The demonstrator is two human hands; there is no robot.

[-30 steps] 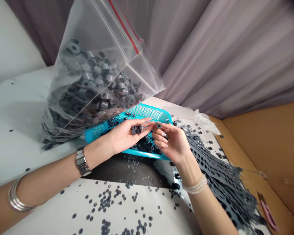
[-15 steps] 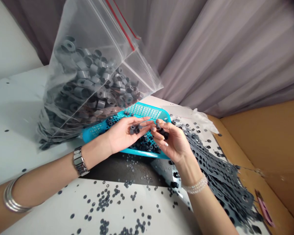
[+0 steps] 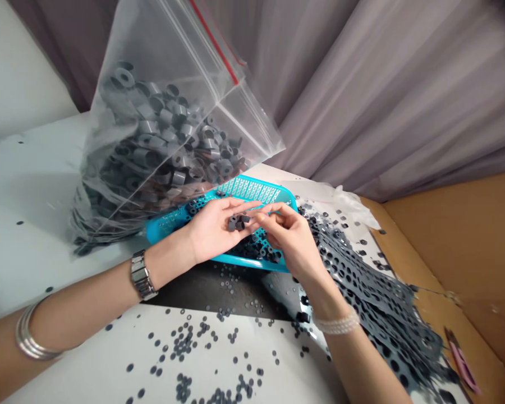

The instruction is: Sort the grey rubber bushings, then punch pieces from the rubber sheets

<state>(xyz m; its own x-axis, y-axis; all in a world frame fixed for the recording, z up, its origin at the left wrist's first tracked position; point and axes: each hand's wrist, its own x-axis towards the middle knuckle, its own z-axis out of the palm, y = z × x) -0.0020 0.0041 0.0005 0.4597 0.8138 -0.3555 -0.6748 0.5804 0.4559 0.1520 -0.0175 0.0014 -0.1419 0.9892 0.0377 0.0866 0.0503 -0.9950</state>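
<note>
My left hand [image 3: 214, 230] is palm up with its fingers stretched out, cradling a few small dark grey cylindrical rings [image 3: 237, 223] at the base of the fingers. Thumb and index finger of my right hand [image 3: 292, 235] are pinched together at the left fingertips, beside those rings. Whatever the right fingers enclose is hidden. Both hands are above a turquoise perforated basket [image 3: 252, 264], in which many more dark rings [image 3: 263, 249] lie. Close behind my left hand stands a large clear zip bag [image 3: 252, 134] full of bigger grey rings [image 3: 168, 134].
Perforated dark sheets [image 3: 374, 303] are piled right of the basket. Small dark discs [image 3: 185, 342] are scattered over the white table [image 3: 109, 387]. A pink-handled cutter [image 3: 463, 362] lies on cardboard at the right. Crumpled clear plastic [image 3: 353, 205] and a grey curtain [image 3: 382, 84] are behind.
My right hand has turned over and its fingers have closed into a pinch; the dark rings seen in it before are now out of sight. The left hand stays palm up. The view has shifted slightly.
</note>
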